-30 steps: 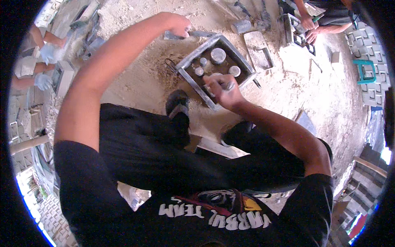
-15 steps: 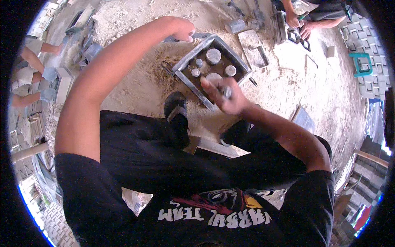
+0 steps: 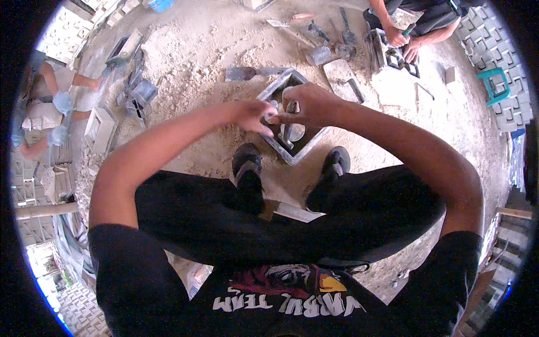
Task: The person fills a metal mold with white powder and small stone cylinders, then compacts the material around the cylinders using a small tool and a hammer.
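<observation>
A square box frame with grey walls stands on the ground in front of my feet. Round grey discs sit inside it; one large disc shows below my right hand, and the others are mostly covered. My left hand reaches over the frame's left side, fingers curled round a small pale piece I cannot make out. Beside it, my right hand has thumb and fingers bent round something grey, partly hidden. The fingertips of both hands nearly meet. A flat trowel lies just beyond the frame.
Pale powder covers the ground. Tools and a metal cup lie farther off, near a flat slab. At upper right a co-worker's hands work at another mould. A green stool stands right; another person crouches far left.
My left hand has come back from the trowel, which now lies flat, to the frame. My right hand has shifted up over the discs, and the two hands have come together.
</observation>
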A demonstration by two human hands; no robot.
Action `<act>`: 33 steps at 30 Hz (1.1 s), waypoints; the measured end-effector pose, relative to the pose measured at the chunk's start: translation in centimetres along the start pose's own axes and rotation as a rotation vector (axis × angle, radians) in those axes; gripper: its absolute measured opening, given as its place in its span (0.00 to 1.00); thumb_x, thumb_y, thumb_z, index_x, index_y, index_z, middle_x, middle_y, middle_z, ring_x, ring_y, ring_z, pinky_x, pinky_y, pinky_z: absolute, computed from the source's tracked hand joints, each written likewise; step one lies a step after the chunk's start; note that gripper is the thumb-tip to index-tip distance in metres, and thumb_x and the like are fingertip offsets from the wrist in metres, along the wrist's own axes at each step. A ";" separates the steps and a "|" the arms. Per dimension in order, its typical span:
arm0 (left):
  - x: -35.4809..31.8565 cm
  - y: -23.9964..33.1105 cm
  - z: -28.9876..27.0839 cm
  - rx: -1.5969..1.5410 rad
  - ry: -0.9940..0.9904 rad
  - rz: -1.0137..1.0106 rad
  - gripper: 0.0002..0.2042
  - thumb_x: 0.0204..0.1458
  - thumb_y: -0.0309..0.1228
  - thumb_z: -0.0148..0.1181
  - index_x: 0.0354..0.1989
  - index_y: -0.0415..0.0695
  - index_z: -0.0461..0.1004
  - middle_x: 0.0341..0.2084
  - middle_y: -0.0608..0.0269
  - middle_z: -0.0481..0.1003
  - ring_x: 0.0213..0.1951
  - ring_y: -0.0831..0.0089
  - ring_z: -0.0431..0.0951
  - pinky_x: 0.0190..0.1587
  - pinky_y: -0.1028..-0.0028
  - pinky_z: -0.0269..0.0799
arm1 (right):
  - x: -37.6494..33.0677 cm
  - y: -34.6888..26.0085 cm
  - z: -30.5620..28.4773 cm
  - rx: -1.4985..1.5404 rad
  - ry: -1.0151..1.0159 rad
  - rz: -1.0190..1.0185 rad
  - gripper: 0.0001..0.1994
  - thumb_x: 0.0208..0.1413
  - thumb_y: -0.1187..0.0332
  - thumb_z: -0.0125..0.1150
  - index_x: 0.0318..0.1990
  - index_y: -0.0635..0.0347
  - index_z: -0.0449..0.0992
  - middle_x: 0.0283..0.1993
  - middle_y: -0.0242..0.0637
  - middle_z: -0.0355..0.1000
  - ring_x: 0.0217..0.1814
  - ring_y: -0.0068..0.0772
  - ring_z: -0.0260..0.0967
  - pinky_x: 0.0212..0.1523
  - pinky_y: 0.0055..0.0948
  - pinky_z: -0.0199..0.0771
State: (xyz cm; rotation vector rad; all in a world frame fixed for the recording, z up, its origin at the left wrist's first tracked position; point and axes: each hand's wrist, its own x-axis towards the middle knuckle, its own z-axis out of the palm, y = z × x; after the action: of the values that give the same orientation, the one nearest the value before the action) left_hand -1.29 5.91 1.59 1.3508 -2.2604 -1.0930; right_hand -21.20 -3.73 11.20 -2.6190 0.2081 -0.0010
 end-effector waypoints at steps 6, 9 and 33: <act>1.7 3.7 6.8 -0.251 0.525 -0.310 0.18 0.53 0.45 0.57 0.36 0.38 0.74 0.27 0.57 0.76 0.33 0.67 0.75 0.37 0.68 0.70 | 3.0 0.0 -2.6 0.067 -0.033 -0.099 0.29 0.49 0.39 0.56 0.27 0.64 0.74 0.25 0.46 0.71 0.29 0.41 0.71 0.33 0.38 0.69; 2.8 4.0 7.8 -0.579 0.696 -0.309 0.18 0.55 0.45 0.54 0.28 0.40 0.73 0.21 0.66 0.73 0.26 0.80 0.70 0.31 0.75 0.67 | 4.3 1.4 -4.7 0.038 0.216 -0.067 0.28 0.52 0.41 0.53 0.28 0.63 0.73 0.24 0.46 0.70 0.27 0.40 0.70 0.32 0.36 0.69; 4.7 8.7 -6.5 -0.836 1.163 -0.207 0.23 0.59 0.48 0.48 0.13 0.53 0.54 0.09 0.76 0.54 0.09 0.84 0.50 0.12 0.78 0.44 | -0.7 10.3 -4.3 -0.115 -0.280 0.018 0.25 0.54 0.44 0.53 0.32 0.62 0.73 0.33 0.48 0.71 0.37 0.49 0.71 0.39 0.41 0.70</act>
State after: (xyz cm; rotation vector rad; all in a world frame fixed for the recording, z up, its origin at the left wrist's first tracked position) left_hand -5.37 1.31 11.67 1.2902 -0.7252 -0.7861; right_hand -23.61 -14.55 9.97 -2.6924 0.1365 0.3926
